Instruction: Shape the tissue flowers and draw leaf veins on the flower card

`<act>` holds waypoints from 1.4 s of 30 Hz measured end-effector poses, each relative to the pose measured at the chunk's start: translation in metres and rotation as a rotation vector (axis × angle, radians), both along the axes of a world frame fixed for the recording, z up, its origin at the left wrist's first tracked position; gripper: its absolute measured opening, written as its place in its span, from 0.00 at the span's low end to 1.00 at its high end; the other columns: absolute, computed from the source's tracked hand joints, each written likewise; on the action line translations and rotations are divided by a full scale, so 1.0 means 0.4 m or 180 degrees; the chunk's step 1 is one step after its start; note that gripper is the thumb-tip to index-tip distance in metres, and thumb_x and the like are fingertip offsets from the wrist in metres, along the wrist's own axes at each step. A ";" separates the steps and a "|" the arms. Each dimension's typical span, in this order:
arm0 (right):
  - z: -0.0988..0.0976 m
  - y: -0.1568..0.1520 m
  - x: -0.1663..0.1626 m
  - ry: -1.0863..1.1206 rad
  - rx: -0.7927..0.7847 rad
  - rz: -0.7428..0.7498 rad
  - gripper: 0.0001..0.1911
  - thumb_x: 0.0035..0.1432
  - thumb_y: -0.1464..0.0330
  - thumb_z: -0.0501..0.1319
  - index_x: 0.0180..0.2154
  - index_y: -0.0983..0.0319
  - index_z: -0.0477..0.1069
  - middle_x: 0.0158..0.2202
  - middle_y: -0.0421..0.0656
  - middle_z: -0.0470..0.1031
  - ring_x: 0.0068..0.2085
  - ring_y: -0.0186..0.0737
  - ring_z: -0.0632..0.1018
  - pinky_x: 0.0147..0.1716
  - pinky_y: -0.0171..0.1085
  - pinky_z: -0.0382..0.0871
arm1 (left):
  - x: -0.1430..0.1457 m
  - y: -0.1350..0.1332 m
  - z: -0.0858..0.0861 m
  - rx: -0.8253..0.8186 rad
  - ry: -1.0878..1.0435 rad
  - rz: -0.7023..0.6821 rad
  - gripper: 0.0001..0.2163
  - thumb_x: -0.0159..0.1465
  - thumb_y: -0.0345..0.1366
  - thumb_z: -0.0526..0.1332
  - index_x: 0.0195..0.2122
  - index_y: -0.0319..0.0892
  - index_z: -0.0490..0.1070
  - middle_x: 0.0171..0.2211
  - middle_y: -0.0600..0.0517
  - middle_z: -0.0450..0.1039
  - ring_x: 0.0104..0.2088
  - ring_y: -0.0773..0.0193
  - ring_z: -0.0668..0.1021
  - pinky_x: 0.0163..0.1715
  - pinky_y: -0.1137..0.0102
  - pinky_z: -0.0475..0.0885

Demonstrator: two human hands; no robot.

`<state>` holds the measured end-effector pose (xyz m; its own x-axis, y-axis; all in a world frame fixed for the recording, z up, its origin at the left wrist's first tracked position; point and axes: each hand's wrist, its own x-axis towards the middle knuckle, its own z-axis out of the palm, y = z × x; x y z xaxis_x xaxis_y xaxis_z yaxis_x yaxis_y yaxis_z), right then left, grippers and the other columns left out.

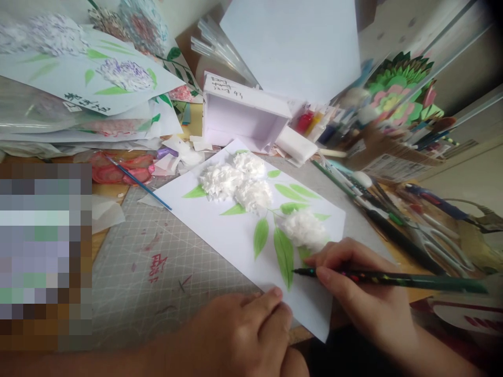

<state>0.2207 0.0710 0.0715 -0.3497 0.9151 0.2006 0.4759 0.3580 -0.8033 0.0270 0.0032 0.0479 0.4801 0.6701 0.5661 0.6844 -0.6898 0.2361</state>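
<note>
- The left hand (243,330), nearest me, lies loosely curled with nothing in its grasp, fingertips (277,293) resting on the near edge of the white sheet (236,235).
- Just beside it the right hand (365,298) is pinched around a dark brush (393,278), whose tip touches a painted green leaf (284,256).
- The sheet lies on a grey cutting mat (157,272) on the bench (102,242).
- Farther up the sheet sit white tissue flowers (236,180).
- Beyond stands an open white box (243,112).
</note>
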 end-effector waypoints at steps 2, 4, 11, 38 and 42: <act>-0.004 0.010 0.004 -0.0088 0.0063 -0.0158 0.06 0.53 0.71 0.60 0.25 0.58 0.68 0.24 0.39 0.73 0.27 0.37 0.74 0.23 0.33 0.67 | 0.002 -0.004 -0.004 -0.0027 -0.0078 0.0016 0.15 0.60 0.21 0.47 0.42 0.38 0.68 0.37 0.52 0.76 0.33 0.62 0.79 0.29 0.68 0.72; -0.005 0.016 0.004 -0.0179 0.0100 -0.0181 0.06 0.54 0.71 0.60 0.25 0.58 0.68 0.23 0.38 0.71 0.24 0.35 0.71 0.21 0.32 0.65 | 0.002 -0.007 -0.006 -0.0084 -0.0139 0.0035 0.15 0.60 0.21 0.47 0.42 0.38 0.68 0.36 0.52 0.76 0.33 0.62 0.79 0.30 0.67 0.72; -0.005 0.005 -0.004 -0.0109 0.0060 -0.0119 0.05 0.55 0.71 0.60 0.27 0.59 0.68 0.24 0.39 0.73 0.26 0.36 0.72 0.20 0.33 0.63 | 0.001 -0.006 -0.005 -0.0018 0.0063 -0.0164 0.11 0.59 0.21 0.49 0.32 0.41 0.67 0.34 0.53 0.76 0.34 0.61 0.78 0.31 0.68 0.73; -0.005 0.008 -0.006 -0.0116 0.0014 -0.0172 0.05 0.54 0.70 0.60 0.26 0.58 0.68 0.24 0.40 0.73 0.28 0.40 0.75 0.22 0.34 0.65 | 0.014 -0.007 -0.012 -0.0035 -0.0195 0.0149 0.14 0.62 0.22 0.46 0.39 0.39 0.69 0.33 0.51 0.76 0.33 0.62 0.78 0.30 0.68 0.72; -0.002 0.019 -0.009 -0.0317 0.0098 -0.0167 0.05 0.54 0.69 0.61 0.26 0.59 0.68 0.22 0.39 0.72 0.24 0.36 0.72 0.21 0.33 0.65 | 0.007 -0.006 -0.012 -0.0047 -0.0149 0.0016 0.13 0.62 0.22 0.47 0.37 0.40 0.69 0.33 0.53 0.76 0.35 0.61 0.78 0.31 0.68 0.72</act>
<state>0.2171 0.0786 0.0709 -0.3212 0.9266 0.1956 0.5715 0.3544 -0.7401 0.0299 0.0007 0.0432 0.4499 0.6808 0.5780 0.6759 -0.6826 0.2779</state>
